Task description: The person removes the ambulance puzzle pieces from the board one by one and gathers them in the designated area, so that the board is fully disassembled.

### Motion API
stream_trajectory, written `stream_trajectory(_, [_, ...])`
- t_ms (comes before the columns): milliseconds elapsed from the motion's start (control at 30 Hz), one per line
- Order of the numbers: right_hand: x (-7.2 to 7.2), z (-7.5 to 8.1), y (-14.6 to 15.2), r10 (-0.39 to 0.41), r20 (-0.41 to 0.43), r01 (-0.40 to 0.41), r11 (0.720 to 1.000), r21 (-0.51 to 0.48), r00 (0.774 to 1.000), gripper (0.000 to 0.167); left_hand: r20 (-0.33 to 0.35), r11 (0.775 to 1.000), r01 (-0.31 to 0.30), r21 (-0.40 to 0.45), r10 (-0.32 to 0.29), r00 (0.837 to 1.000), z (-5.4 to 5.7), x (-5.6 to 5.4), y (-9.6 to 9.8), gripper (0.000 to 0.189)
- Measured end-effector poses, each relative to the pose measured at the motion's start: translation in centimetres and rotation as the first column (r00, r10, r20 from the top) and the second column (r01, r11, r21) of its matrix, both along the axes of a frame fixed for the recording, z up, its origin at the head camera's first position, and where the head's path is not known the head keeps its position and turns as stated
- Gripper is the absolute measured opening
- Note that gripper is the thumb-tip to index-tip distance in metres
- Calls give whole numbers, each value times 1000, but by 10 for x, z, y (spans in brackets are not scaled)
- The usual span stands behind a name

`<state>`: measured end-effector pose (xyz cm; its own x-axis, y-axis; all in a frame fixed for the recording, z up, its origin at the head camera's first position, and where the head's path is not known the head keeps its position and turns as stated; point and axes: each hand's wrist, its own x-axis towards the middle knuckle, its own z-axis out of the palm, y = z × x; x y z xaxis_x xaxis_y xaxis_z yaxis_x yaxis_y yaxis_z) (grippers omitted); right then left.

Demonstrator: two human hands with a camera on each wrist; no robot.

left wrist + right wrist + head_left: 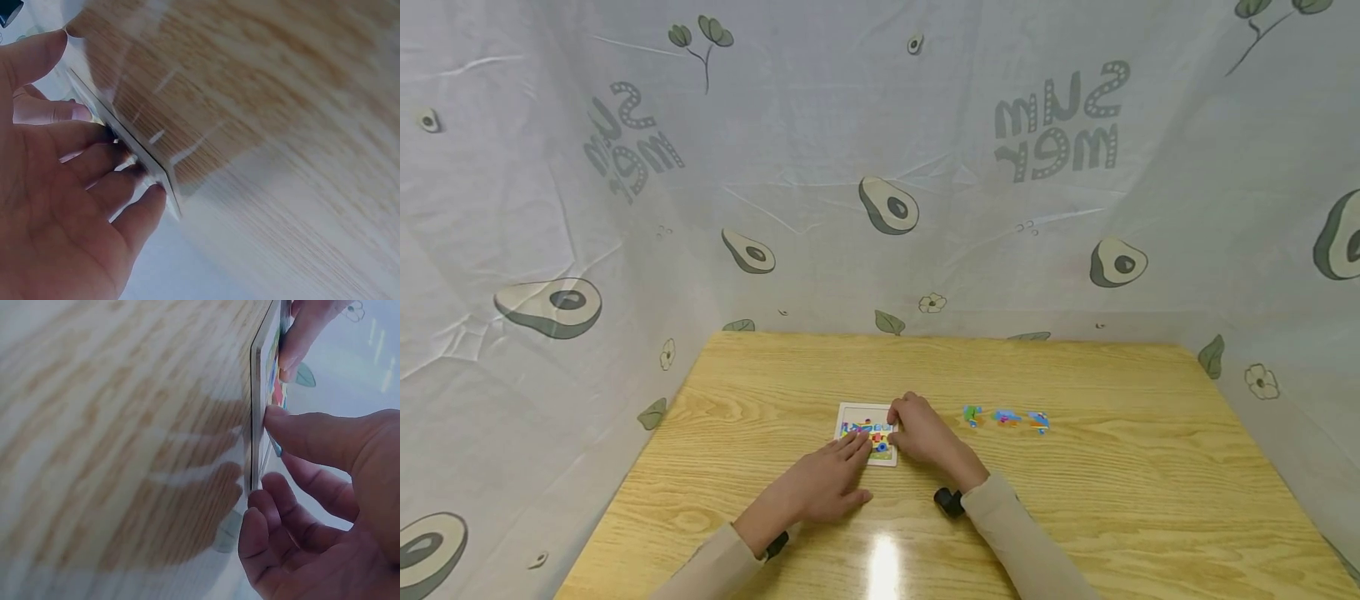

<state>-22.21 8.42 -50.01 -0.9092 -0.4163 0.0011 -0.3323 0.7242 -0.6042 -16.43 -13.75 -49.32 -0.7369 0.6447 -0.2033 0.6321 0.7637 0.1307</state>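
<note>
A small white-framed jigsaw puzzle (867,407) lies on the table, its lower part filled with colourful pieces. From the left, my left hand (831,483) rests its extended fingertips on the puzzle; in the left wrist view the fingers (115,187) reach over the frame's edge. At the puzzle's right side is my right hand (928,433). Its thumb and index finger pinch a colourful puzzle piece (277,447), which stands slightly tilted at the frame in the right wrist view. The other right fingers curl beside the frame's outer edge. Most of the pinched piece is hidden behind the thumb.
Three loose puzzle pieces lie in a row right of the puzzle: a green one (972,415), a blue-and-pink one (1006,417) and a blue-and-orange one (1039,422). The wooden table (1120,492) meets a pale avocado-print curtain (820,167) at the back and sides.
</note>
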Motion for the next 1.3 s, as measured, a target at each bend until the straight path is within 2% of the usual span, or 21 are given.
stream_trajectory(167, [3,0,2,28,9,-28,998,-54,1000,12,4,1000,-7,4,7,1000,0,1,1,75])
stream_trajectory(433, [3,-1,4,37,-34,-42,990,-134,999,8,8,1000,-20,5,20,1000,1,0,1,75])
stream_trajectory(600, [3,0,8,-11,-48,1,978,-207,999,9,6,1000,-14,5,14,1000,1,0,2,74])
stream_trajectory(800, [2,3,14,-89,-24,78,955,-286,996,10,3,1000,-8,-10,8,1000,3,0,2,74])
stream_trajectory(1033, [1,-3,10,-18,5,18,964,-264,1000,8,3,1000,-12,3,12,1000,1,-1,-1,73])
stream_trajectory(1300, [2,-2,7,-16,-4,14,969,-247,1000,6,3,1000,-9,25,9,1000,-1,-3,0,72])
